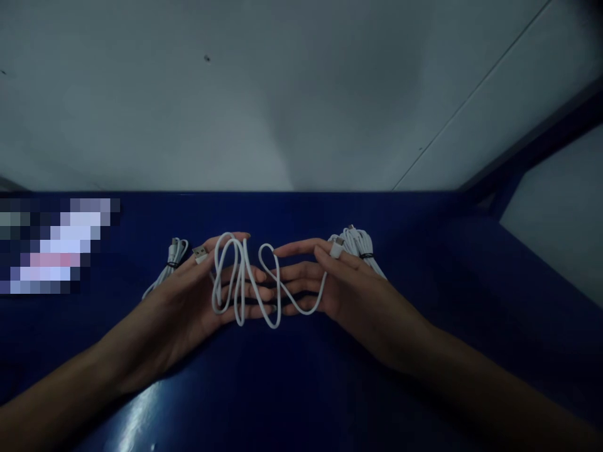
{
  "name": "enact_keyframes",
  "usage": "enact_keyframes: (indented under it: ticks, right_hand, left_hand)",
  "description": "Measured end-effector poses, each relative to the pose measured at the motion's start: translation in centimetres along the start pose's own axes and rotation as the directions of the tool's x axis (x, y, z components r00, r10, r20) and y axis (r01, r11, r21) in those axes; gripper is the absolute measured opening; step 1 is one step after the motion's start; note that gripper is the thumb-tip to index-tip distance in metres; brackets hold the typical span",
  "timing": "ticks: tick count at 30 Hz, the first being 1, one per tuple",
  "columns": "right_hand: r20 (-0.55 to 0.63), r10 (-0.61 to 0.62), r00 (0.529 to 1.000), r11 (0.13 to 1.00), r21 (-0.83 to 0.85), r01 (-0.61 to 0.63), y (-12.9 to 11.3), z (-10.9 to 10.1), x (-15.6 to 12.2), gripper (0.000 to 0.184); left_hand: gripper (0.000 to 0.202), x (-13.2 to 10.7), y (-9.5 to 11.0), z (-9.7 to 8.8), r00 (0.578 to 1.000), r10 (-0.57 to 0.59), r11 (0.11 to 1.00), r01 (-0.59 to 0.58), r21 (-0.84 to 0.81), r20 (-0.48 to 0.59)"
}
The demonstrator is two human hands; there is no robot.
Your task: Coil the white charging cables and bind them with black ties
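Observation:
A white USB cable (pixel 279 295) stretches between my two hands in loose zigzag loops. My left hand (pixel 181 298) holds it at the left, with the flat metal USB plug (pixel 200 252) by the thumb and several loops lying over the fingers. At the other end, my right hand (pixel 353 282) pinches the cable near its smaller plug (pixel 336 248) between thumb and index finger. One crossed loop lies across the right fingers. Both sets of fingers are stretched toward each other, their tips close together behind the cable.
A tied bundle of white cable (pixel 358 242) lies on the blue table (pixel 264 389) behind my right hand. Another tied cable (pixel 174 254) lies beyond my left wrist. A pixelated patch covers something at far left. A pale wall (pixel 235 125) rises behind the table.

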State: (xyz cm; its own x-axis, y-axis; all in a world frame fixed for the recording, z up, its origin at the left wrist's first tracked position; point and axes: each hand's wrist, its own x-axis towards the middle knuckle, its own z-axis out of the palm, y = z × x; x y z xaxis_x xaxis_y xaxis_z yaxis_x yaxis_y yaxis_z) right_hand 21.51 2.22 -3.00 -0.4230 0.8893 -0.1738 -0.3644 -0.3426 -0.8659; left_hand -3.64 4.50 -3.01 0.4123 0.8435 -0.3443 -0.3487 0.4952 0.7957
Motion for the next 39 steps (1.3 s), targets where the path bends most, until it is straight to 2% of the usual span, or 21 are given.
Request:
enact_keyframes:
  ticks: [5,9,15,19,22,28,31,35,39]
  right_hand:
    - [0.029,-0.001,1.000,1.000,-0.009,0.002,0.1,-0.3,-0.2,0.038]
    - [-0.009,-0.040,0.999,0.999,-0.025,0.039,0.0,-0.3,-0.3,0.037]
    - [-0.178,-0.143,0.974,0.988,-0.085,0.129,-0.7,0.0,-0.2,0.032]
    - [-0.298,-0.209,0.931,0.976,-0.128,0.178,-0.9,0.1,-0.1,0.029]
    - [-0.337,-0.210,0.918,0.976,-0.122,0.178,-0.9,0.1,0.0,0.030]
    - [-0.352,-0.181,0.918,0.983,-0.093,0.158,-0.8,0.1,0.1,0.034]
    - [-0.335,-0.177,0.925,0.984,-0.067,0.164,-0.8,0.2,0.1,0.033]
    - [-0.288,-0.137,0.948,0.990,-0.028,0.135,-0.8,0.3,0.0,0.033]
    - [-0.228,-0.091,0.970,0.996,-0.015,0.090,-0.7,0.4,-0.3,0.036]
  left_hand:
    - [0.040,0.1,-0.3,-0.7,0.998,-0.028,1.000,0.028,0.001,0.052]
    - [0.046,0.2,-0.5,-1.0,0.999,-0.036,0.999,0.035,0.015,0.024]
    - [0.044,0.2,-0.2,-0.6,0.999,-0.021,0.997,0.023,0.080,-0.025]
    - [0.039,0.3,-0.2,-0.7,0.999,-0.013,0.999,0.014,0.051,-0.030]
    - [0.039,0.4,-0.1,-0.5,1.000,-0.007,1.000,0.007,0.023,-0.030]
    - [0.042,0.2,0.1,0.0,0.998,0.003,1.000,-0.003,-0.010,-0.058]
    - [0.040,0.1,0.1,-0.1,0.999,0.008,1.000,-0.009,-0.015,-0.038]
    - [0.037,0.0,0.3,0.1,1.000,0.023,0.999,-0.023,-0.037,-0.022]
    - [0.034,-0.1,0.6,0.6,1.000,-0.011,0.996,0.008,-0.090,-0.029]
